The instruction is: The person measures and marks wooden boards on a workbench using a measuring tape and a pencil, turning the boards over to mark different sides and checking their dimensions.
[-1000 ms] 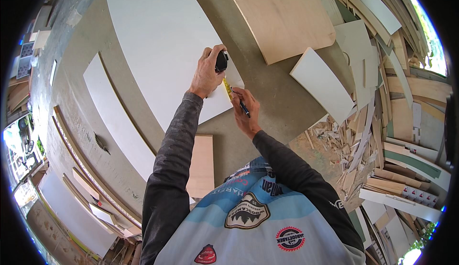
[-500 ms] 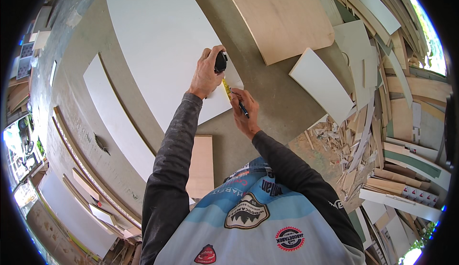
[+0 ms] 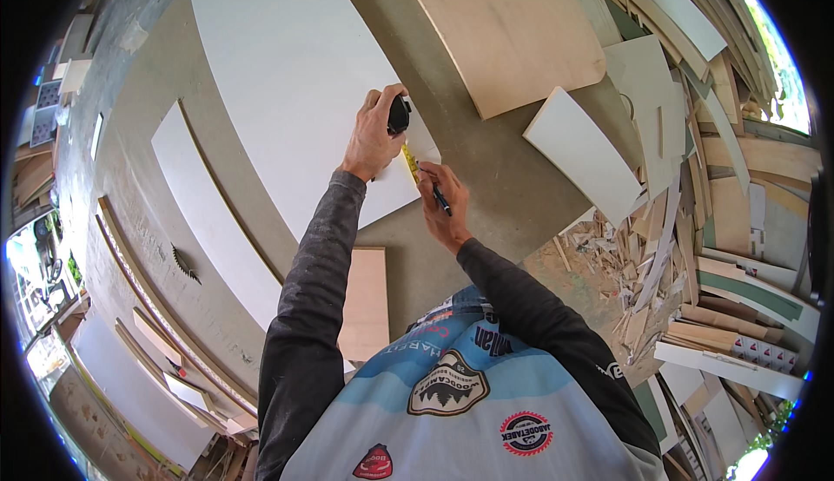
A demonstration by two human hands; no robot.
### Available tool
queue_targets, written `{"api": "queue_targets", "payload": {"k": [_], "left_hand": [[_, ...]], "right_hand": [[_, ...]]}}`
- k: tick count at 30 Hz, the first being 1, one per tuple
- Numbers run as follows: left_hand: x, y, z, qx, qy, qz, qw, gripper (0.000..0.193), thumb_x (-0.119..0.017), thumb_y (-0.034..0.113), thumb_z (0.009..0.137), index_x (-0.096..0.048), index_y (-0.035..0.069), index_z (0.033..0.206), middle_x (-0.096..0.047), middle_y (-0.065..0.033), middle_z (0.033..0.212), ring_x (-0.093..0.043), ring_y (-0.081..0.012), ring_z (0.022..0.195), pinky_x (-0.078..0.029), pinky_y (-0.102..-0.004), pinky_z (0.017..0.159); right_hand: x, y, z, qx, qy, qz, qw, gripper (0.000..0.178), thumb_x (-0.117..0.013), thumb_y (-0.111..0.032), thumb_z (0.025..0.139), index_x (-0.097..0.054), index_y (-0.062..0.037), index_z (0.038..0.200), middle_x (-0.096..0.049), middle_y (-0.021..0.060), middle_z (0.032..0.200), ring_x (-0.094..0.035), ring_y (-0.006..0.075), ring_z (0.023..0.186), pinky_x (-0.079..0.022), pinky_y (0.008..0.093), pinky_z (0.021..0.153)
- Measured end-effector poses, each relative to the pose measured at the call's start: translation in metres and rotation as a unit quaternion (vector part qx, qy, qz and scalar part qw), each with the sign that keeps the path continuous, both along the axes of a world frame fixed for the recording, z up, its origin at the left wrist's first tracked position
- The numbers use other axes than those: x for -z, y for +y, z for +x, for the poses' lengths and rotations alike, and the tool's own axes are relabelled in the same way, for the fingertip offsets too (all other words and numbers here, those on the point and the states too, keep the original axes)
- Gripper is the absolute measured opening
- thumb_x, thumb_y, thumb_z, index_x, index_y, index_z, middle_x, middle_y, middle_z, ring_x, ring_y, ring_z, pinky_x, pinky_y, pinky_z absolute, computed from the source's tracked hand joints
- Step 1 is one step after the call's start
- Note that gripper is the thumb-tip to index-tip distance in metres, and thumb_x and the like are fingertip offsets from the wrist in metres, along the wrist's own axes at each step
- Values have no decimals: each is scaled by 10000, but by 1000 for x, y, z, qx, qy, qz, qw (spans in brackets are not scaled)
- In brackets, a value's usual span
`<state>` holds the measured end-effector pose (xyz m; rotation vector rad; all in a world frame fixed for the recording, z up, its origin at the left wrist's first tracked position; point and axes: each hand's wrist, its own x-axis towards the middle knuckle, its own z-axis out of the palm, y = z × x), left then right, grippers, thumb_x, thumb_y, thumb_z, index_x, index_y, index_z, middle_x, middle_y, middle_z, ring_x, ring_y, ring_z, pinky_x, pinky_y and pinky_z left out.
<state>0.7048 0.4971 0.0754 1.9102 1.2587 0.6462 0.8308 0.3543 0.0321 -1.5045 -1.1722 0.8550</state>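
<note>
large white panel (image 3: 287, 73): lay flat on the grey surface (image 3: 521, 177), its near right corner under the hands.
left hand (image 3: 369, 141): fingers were clamped round the black tape case (image 3: 399, 116), above that corner.
yellow tape (image 3: 410, 160): ran out from the case toward the right hand (image 3: 456, 199).
right grip: fingertips were pinched together on a dark pen (image 3: 443, 204), its writing end close to the yellow tape; whether it touched the panel could not be told.
change: over the last second hardly anything moved; hands, case and pen kept their places on the panel, and only the whole view drifted slightly.
meaning: such stillness suggested the measure was being held steady at one spot; any fresh mark was too small to make out.
nearby: a small white board (image 3: 584, 155) lay to the right, a tan board (image 3: 504, 38) farther off.
</note>
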Motion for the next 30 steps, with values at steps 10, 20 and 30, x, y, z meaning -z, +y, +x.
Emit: {"api": "queue_targets", "payload": {"k": [10, 20, 30], "left_hand": [[5, 0, -3, -6, -9, -10, 1000, 628, -721, -95, 712, -513, 97, 1272, -581, -148, 1121, -626, -337, 1025, -610, -384, 830], [-3, -7, -18, -14, -19, -48, 999, 621, -730, -101, 734, -513, 101, 1280, -572, -128, 1165, -634, -290, 1037, -632, -357, 831], [-8, -8, -22, 8, -28, -52, 998, 626, -728, -106, 737, -505, 105, 1283, -562, -125, 1132, -635, -308, 1007, -629, -365, 814]], "right_hand": [[3, -5, 7, 4, 65, -52, 997, 188, -595, -123, 1006, -633, 23, 1119, -669, 148, 925, -691, 207, 779, -544, 321, 721], [7, -9, 10, -19, 59, -62, 996, 214, -592, -140, 1010, -632, 27, 1137, -668, 155, 957, -703, 223, 819, -547, 331, 748], [-5, -12, -6, -28, 21, -38, 999, 190, -605, -119, 996, -623, 3, 1140, -651, 145, 959, -673, 229, 790, -543, 346, 739]]}}
